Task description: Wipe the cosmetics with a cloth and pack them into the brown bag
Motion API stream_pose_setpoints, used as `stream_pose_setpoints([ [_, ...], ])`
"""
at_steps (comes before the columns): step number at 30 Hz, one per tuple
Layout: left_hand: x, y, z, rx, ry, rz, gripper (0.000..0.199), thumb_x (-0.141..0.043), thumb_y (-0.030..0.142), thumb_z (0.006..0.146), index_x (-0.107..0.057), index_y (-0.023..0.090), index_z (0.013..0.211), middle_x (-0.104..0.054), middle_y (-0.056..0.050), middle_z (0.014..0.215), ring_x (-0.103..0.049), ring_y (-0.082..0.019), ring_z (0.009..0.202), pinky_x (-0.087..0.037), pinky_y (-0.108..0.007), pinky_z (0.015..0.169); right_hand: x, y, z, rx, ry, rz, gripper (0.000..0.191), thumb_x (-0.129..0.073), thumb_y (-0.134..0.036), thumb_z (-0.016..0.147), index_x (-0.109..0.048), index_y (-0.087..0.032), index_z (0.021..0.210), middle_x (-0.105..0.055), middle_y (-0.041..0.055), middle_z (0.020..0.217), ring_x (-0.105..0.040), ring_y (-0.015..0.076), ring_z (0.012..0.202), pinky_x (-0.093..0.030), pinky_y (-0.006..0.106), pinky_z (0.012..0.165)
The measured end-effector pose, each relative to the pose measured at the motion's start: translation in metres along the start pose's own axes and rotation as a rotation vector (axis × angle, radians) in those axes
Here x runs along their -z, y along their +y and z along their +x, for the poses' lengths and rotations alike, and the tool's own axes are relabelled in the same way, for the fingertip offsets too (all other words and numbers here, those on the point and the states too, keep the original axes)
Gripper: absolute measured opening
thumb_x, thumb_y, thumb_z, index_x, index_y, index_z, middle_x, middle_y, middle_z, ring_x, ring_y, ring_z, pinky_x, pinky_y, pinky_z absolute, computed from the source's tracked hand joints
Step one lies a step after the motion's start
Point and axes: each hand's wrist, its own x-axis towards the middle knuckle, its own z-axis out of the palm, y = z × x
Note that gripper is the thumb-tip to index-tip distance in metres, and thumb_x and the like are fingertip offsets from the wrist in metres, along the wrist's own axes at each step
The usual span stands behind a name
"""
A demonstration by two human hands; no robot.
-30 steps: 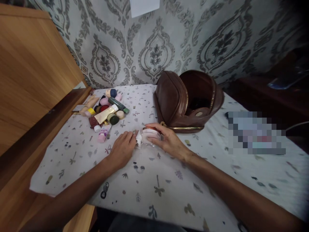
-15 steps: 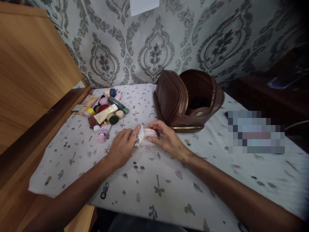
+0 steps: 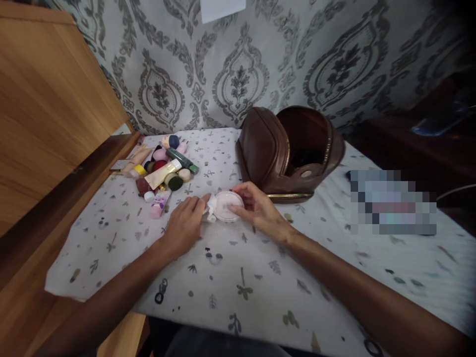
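Between my hands, just above the table, is a round, flat, pale pink case (image 3: 225, 205) that looks like a powder compact. My right hand (image 3: 258, 210) grips its right edge, thumb on the face and fingers behind the rim. My left hand (image 3: 185, 223) pinches a crumpled white tissue or wipe (image 3: 210, 207) against the case's left edge. Behind my right hand stands a brown leather bag (image 3: 264, 148), its zipped top gaping; the inside is dark. To the left lies a pile of cosmetics, with a cream tube (image 3: 162, 174) on top and a pink tube (image 3: 160, 204) nearest my left hand.
A patterned white cloth (image 3: 223, 292) covers the table. A wooden panel (image 3: 52, 99) rises along the left side, and a patterned wall closes off the back. On the right lies a blurred-out flat object (image 3: 394, 203).
The round case has turned so its flat face shows more toward me. My left hand and the tissue have shifted slightly left, to the case's edge.
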Motion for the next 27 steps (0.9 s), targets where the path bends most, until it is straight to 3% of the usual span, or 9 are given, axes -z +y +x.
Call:
stream_pose_setpoints([
  [6,0.005,-0.001,0.005,0.019,0.035,-0.113,0.055,-0.033,0.001,0.085,-0.042,0.011,0.138,-0.06,-0.011,0.102,-0.057,-0.025,0.096,-0.052,-0.04,0.084,-0.005,0.001,-0.004,-0.072,-0.047,0.152,0.044,-0.074,-0.036,0.078,-0.059,-0.024,0.117,-0.063,0.004,0.1,-0.062,0.0193,0.09,-0.054,0.037,0.083],
  [11,0.002,-0.002,0.003,0.007,0.117,-0.195,0.057,-0.03,0.003,0.089,-0.034,0.013,0.145,-0.06,-0.012,0.107,-0.058,-0.025,0.103,-0.051,-0.039,0.085,-0.01,0.002,-0.003,-0.248,-0.012,0.538,0.04,-0.08,-0.033,0.074,-0.062,-0.022,0.107,-0.066,0.0038,0.103,-0.066,0.0179,0.088,-0.06,0.031,0.069],
  [16,0.003,0.003,0.002,-0.024,0.196,-0.252,0.061,-0.03,0.008,0.094,-0.019,0.019,0.154,-0.059,-0.009,0.106,-0.058,-0.022,0.099,-0.051,-0.034,0.081,-0.016,-0.001,-0.003,-0.378,0.02,0.887,0.033,-0.082,-0.025,0.073,-0.064,-0.022,0.1,-0.069,0.0024,0.104,-0.07,0.0179,0.093,-0.061,0.034,0.083],
  [19,0.006,0.008,0.003,-0.041,0.211,-0.166,0.066,-0.031,0.007,0.094,-0.012,0.019,0.156,-0.06,-0.008,0.101,-0.059,-0.022,0.092,-0.051,-0.033,0.078,-0.018,0.001,-0.004,-0.403,0.039,0.983,0.026,-0.079,-0.021,0.076,-0.065,-0.022,0.098,-0.07,0.0013,0.101,-0.07,0.0152,0.088,-0.059,0.034,0.089],
  [22,0.007,0.012,0.002,-0.091,0.239,-0.033,0.07,-0.03,0.003,0.092,-0.01,0.018,0.157,-0.059,-0.007,0.095,-0.058,-0.021,0.085,-0.05,-0.032,0.076,-0.021,0.005,-0.006,-0.479,0.071,1.069,0.023,-0.08,-0.021,0.075,-0.064,-0.022,0.091,-0.072,0.001,0.094,-0.069,0.0145,0.081,-0.059,0.033,0.086],
  [27,0.008,0.018,-0.001,-0.187,0.253,0.118,0.061,-0.034,0.006,0.096,-0.02,0.016,0.155,-0.059,-0.009,0.097,-0.057,-0.021,0.082,-0.049,-0.032,0.073,-0.024,0.005,-0.007,-0.517,0.052,1.103,0.022,-0.079,-0.026,0.075,-0.062,-0.022,0.088,-0.072,0.0003,0.085,-0.068,0.0164,0.081,-0.056,0.032,0.081],
])
